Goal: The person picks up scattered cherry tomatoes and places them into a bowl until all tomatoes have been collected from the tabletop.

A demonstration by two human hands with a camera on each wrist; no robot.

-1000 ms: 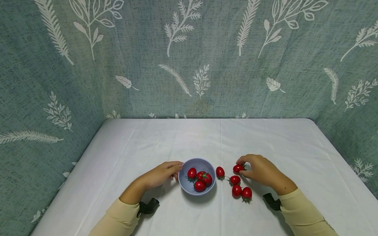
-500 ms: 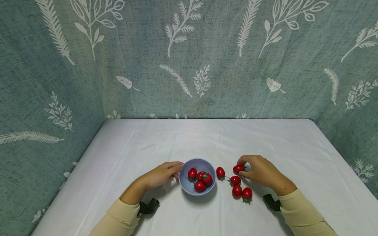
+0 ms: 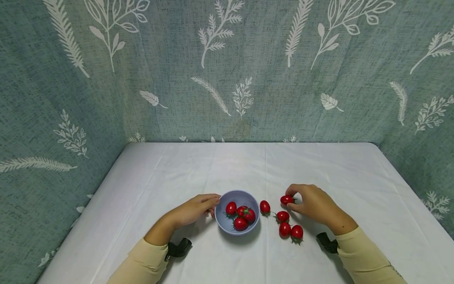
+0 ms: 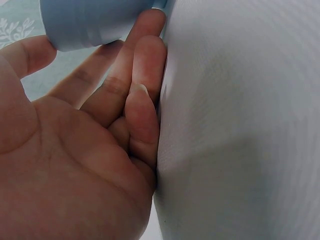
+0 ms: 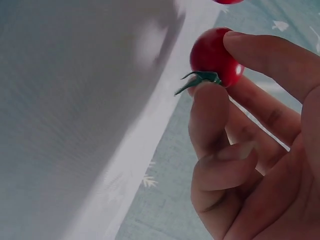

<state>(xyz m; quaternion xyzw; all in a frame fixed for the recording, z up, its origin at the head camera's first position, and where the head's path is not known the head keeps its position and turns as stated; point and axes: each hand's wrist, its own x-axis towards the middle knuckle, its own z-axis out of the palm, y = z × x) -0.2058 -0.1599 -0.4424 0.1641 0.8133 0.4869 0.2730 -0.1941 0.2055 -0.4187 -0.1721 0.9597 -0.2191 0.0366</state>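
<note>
We saw red tomatoes point(image 3: 265, 207), green stems point(image 5: 206, 76), a lavender-blue bowl point(image 3: 237, 196), cream sleeves point(image 3: 365, 252) and teal fabric point(image 3: 170, 71) printed with white leaves point(image 3: 150, 98).

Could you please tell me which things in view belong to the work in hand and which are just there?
Likely part of the work:
Bowl, touched by the left hand
Tomatoes inside it
Tomato in the fingers of the right hand
Four loose tomatoes

Likely just there:
White tablecloth
Patterned fabric behind
Black devices at the wrists
</note>
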